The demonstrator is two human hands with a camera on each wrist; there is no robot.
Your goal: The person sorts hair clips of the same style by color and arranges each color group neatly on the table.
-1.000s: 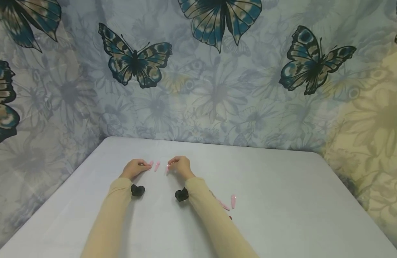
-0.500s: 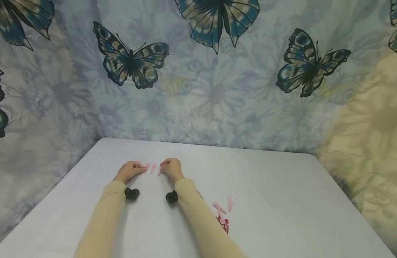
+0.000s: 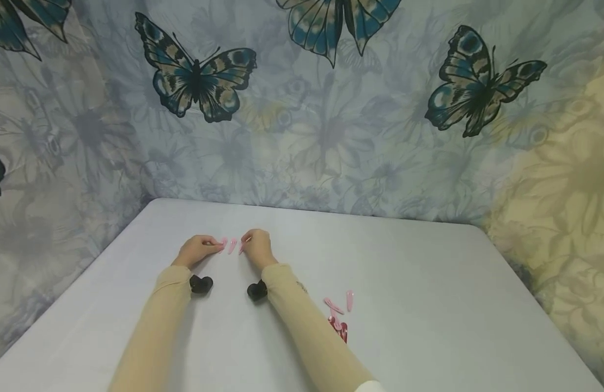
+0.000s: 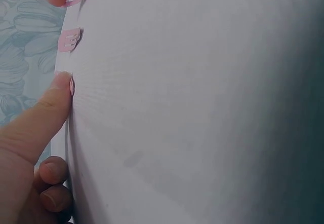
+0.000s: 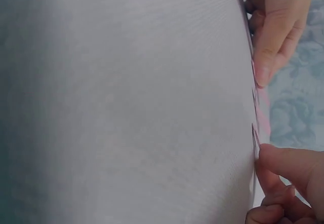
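Three pink snap hair clips lie side by side on the white table near its back. My left hand point(image 3: 194, 250) rests on the table with thumb and fingers on the leftmost hair clip point(image 3: 224, 241); the left wrist view shows the thumb point(image 4: 59, 84) covering most of it. At the other end of the row, my right hand point(image 3: 257, 248) pinches the rightmost hair clip point(image 3: 241, 249) between thumb and finger. Between both hands lies the middle hair clip point(image 3: 232, 246), untouched, its slotted end point(image 4: 69, 40) visible from the left wrist.
Right of my right forearm lie a slanted pink hair clip point(image 3: 334, 306), a straight pink one point(image 3: 349, 300) and a small pile of red clips point(image 3: 343, 331), partly hidden by the sleeve. Butterfly-print fabric point(image 3: 331, 136) hangs behind the white table point(image 3: 429, 299).
My right hand has moved left, bringing its hair clip close to the middle one. The left hand stays at the leftmost clip. More of the pile shows beside the right sleeve.
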